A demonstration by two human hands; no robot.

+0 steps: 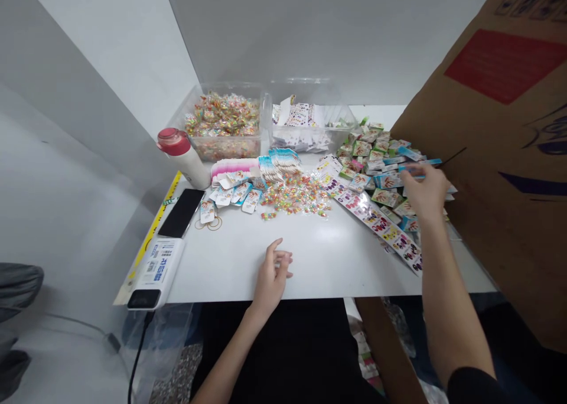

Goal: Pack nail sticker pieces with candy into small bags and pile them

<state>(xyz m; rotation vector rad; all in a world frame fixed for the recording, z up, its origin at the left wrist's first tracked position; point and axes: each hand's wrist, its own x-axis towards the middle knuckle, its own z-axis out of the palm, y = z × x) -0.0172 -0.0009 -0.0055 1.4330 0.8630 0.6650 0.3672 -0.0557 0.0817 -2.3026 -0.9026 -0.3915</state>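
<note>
My left hand rests on the white table near its front edge, fingers loosely curled, nothing in it. My right hand reaches to the right into a pile of small colourful packets, its fingers pinched on a thin blue packet. A row of printed sticker cards runs diagonally below that hand. In the middle lies a heap of tiny colourful pieces, with blue and white card packets to its left.
Two clear plastic bins stand at the back, one with colourful pieces, one with cards. A white bottle with a red cap, a black phone and a power bank lie at left. A large cardboard box fills the right.
</note>
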